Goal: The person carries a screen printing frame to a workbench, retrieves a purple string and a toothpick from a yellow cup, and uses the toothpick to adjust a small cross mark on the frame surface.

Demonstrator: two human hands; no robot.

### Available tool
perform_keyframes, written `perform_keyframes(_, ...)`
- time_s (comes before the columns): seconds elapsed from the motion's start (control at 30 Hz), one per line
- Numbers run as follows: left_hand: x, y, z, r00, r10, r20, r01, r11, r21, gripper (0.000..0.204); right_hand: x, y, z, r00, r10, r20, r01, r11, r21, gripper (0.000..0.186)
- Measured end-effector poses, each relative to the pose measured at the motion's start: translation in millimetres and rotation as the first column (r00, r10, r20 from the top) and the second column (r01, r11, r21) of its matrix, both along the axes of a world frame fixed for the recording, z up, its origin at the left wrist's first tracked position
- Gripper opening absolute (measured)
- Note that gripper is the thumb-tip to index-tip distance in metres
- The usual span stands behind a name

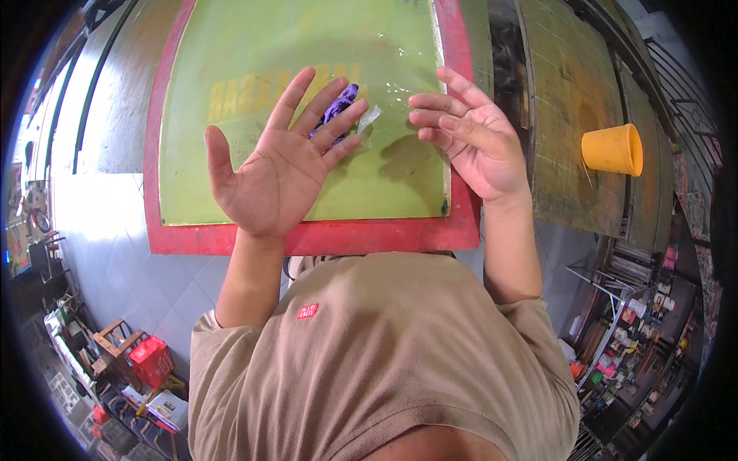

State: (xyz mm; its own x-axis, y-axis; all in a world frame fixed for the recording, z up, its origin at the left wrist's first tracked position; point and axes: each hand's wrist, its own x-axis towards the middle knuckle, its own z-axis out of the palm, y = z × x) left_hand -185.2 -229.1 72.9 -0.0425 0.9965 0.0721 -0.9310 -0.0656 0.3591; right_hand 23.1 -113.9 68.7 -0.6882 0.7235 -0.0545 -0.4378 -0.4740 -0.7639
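Both of my hands are raised, palms up, above a flat green panel with wet spots (369,188) set in a red frame (323,238). My left hand (270,173) is open with its fingers spread, and nothing lies in it. My right hand (483,150) hangs over the panel's right side. Its fingers are loosely bent but apart, and it holds nothing visible. A crumpled purple cloth (350,94) lies on the panel, partly hidden behind the left fingers. Beside it is a scrap of clear plastic (370,117). Faint yellow lettering marks the panel's far part.
An orange-yellow plastic cup (611,150) lies on a worn board (565,100) to the right. On the floor at left stand a wooden chair (115,342) and a red bag or box (151,361). Shelves with many small containers (634,315) are at the lower right.
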Motion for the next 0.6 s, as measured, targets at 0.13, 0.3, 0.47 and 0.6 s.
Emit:
perform_keyframes(0.13, -2, -3, -2, 0.988, -0.040, 0.147, 0.042, 0.999, -0.005, 0.106, -7, -7, 4, 0.993, -0.030, 0.110, 0.024, 0.998, 0.059, 0.059)
perform_keyframes(0.3, -4, -6, -4, 0.980, -0.060, 0.188, 0.062, 0.998, -0.009, 0.105, -17, -15, 12, 0.969, -0.073, 0.235, 0.040, 0.989, 0.144, 0.057)
perform_keyframes(0.47, -9, -11, -8, 0.981, -0.070, 0.182, 0.068, 0.998, 0.018, 0.106, -30, -16, 12, 0.937, -0.125, 0.325, 0.033, 0.961, 0.274, 0.053)
perform_keyframes(0.6, -17, -16, -11, 0.990, -0.088, 0.113, 0.080, 0.994, 0.074, 0.108, -45, -11, 6, 0.863, -0.291, 0.413, 0.009, 0.826, 0.564, 0.048)
